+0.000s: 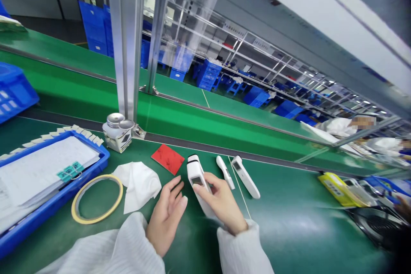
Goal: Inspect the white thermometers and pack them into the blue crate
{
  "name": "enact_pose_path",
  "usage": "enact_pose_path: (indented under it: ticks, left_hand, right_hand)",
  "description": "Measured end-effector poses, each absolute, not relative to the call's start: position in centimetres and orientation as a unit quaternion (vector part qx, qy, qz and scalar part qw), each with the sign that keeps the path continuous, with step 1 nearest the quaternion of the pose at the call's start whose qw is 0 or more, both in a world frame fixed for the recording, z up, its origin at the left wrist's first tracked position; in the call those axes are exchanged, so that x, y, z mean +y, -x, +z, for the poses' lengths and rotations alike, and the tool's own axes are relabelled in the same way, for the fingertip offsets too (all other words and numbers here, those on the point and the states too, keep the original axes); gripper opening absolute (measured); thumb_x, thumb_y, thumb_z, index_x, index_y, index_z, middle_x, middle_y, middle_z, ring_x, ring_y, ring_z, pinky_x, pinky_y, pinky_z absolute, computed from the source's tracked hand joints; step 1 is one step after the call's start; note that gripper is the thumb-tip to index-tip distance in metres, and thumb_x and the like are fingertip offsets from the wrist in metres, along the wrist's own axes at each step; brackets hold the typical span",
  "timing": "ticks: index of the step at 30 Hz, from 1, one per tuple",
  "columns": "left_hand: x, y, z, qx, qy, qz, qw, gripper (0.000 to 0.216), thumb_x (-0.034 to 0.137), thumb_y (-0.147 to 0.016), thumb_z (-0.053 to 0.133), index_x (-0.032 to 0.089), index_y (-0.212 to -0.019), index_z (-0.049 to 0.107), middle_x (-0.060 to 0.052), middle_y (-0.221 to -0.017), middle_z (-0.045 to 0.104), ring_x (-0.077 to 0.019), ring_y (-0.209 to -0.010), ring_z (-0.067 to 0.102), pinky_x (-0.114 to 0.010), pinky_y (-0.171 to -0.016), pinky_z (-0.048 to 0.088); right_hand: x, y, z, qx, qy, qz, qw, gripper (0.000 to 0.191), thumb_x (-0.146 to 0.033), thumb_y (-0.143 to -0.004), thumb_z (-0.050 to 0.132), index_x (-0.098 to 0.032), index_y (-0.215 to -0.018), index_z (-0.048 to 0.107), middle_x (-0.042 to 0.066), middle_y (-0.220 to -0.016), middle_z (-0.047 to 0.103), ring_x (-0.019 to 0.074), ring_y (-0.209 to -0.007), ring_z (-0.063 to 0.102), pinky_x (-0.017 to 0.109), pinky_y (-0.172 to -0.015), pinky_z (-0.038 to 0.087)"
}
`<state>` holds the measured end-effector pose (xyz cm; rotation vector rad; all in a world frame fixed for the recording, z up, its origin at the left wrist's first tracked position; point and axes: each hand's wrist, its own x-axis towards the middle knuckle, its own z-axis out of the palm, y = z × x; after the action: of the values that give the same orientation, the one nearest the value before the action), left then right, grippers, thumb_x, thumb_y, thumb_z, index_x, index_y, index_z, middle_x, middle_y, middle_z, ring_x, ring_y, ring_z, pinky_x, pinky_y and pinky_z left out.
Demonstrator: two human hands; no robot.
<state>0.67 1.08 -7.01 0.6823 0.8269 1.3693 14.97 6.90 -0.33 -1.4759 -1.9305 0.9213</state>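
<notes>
Two bare hands work close together on the green worktop [282, 209]. The right hand [221, 201] holds a white handheld device [194, 171] from above, its fingers [210, 190] closed around the lower body. The device lies tilted, pointing away from the person, just ahead of the hands, and its small dark screen [197, 181] shows uncovered. The left hand [166, 216] lies open just beside the device, with its fingers [175, 192] loosely spread and holding nothing. Keeping the grip low on the body looks sound, as it leaves the screen in full view.

Two more white handheld devices [245, 176] lie just to the right. Nearby are a red card [168, 159], a crumpled white wipe [138, 186], and a roll of yellow tape [96, 199]. Further left, a blue tray [58, 199] holds papers, and a small metal-topped dispenser [118, 132] stands near the tray's corner. Another person's hand [403, 207] shows at the far right edge.
</notes>
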Motion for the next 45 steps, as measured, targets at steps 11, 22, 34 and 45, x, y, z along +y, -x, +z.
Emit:
enact_pose_path:
  ticks: [11, 22, 34, 45]
  left_hand:
    - [0.6, 0.3, -3.9, 0.308, -0.376, 0.536, 0.69, 0.029, 0.035, -0.089, 0.06, 0.018, -0.111, 0.056, -0.011, -0.115, 0.067, -0.0243, -0.105, 0.064, -0.036, -0.09, 0.051]
    - [-0.9, 1.4, -2.5, 0.365, -0.545, 0.468, 0.592, 0.029, 0.024, -0.085, 0.066, 0.026, -0.114, 0.069, -0.005, -0.107, 0.067, -0.0223, -0.101, 0.061, -0.029, -0.089, 0.047]
    - [-0.8, 1.4, -2.2, 0.395, -0.486, 0.443, 0.641, 0.03, 0.038, -0.084, 0.066, 0.019, -0.107, 0.069, -0.008, -0.095, 0.073, -0.0221, -0.085, 0.068, -0.03, -0.076, 0.053]
    - [0.2, 1.2, -1.5, 0.394, -0.16, 0.403, 0.81, 0.033, 0.039, -0.093, 0.049, 0.009, -0.098, 0.065, -0.01, -0.081, 0.064, -0.0163, -0.066, 0.06, -0.029, -0.063, 0.051]
  right_hand:
    - [0.4, -15.1, 0.8, -0.453, 0.476, 0.601, 0.454, 0.026, -0.034, -0.083, 0.069, -0.025, -0.107, 0.073, 0.007, -0.104, 0.075, 0.0226, -0.095, 0.067, 0.038, -0.091, 0.049]
    - [-2.7, -17.0, 1.5, -0.589, 0.51, 0.462, 0.425, 0.03, -0.027, -0.082, 0.07, -0.03, -0.112, 0.071, 0.003, -0.103, 0.074, 0.0228, -0.092, 0.067, 0.035, -0.085, 0.052]
    - [-4.4, -15.0, -0.2, -0.45, 0.421, 0.439, 0.655, 0.019, -0.039, -0.092, 0.054, -0.033, -0.107, 0.064, 0.002, -0.086, 0.069, 0.0206, -0.072, 0.065, 0.039, -0.069, 0.054]
    - [-3.3, -14.1, -1.1, -0.166, 0.361, 0.755, 0.521, 0.04, -0.048, -0.092, 0.046, -0.018, -0.094, 0.072, 0.008, -0.084, 0.062, 0.018, -0.075, 0.056, 0.03, -0.068, 0.051]
